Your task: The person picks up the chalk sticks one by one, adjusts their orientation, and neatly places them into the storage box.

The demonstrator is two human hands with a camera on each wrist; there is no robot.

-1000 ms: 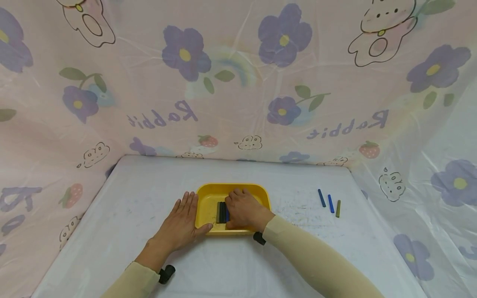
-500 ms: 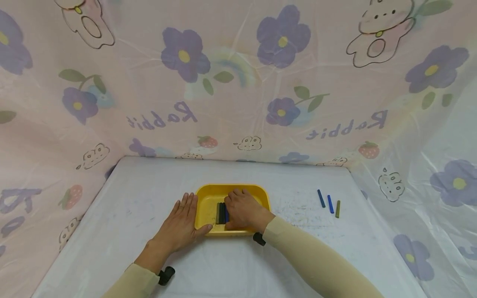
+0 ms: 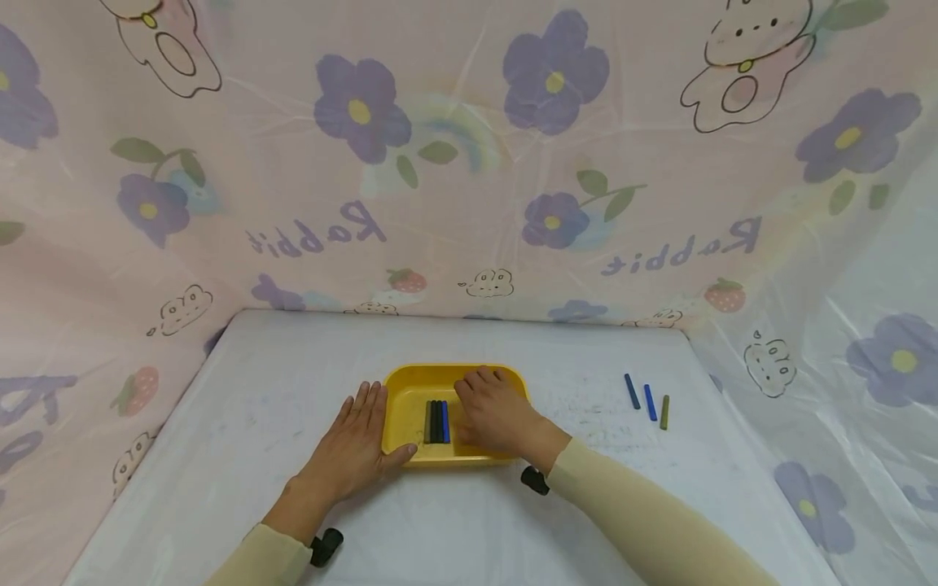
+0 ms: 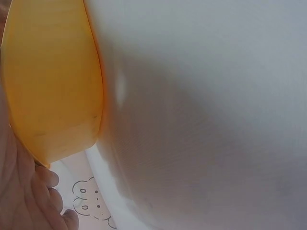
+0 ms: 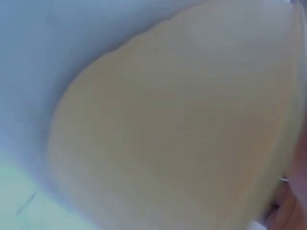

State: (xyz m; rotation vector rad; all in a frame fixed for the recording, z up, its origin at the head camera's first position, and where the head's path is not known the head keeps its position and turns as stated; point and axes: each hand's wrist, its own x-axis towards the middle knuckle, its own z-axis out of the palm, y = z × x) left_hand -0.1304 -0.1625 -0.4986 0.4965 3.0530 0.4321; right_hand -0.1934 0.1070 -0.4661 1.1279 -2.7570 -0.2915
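A shallow, glossy yellow plastic tray point(image 3: 406, 411), rectangular with rounded corners, rests on the white-covered bench point(image 3: 242, 399), its long axis running from 9 o'clock to 3 o'clock. In it, just on the 9 o'clock side of centre, a slim olive-grey stick point(image 3: 428, 422), near-black sticks point(image 3: 437, 422) and a bright blue stick point(image 3: 445, 422) lie side by side. All are straight, slender and alike in length, with their long axes close to 12 to 6 o'clock; the blue one leans faintly towards 11.

The left hand point(image 3: 349, 448) is flat, its fingers straight and pointing towards 1 o'clock along the tray's 9 o'clock side, with the thumb across the rim near 7 o'clock; nothing is in its grasp. The right hand point(image 3: 500, 413) is over the tray's 3 o'clock half, apart from the row, fingers bent down; the underside is hidden, so I cannot tell whether it has hold of anything.

On the bench, well out towards 3 o'clock, lie a dark blue-green stick point(image 3: 632, 391) and a vivid blue stick point(image 3: 650, 402), both aligned roughly 11 to 5, and an olive-green stick point(image 3: 664, 413), nearly 12 to 6.
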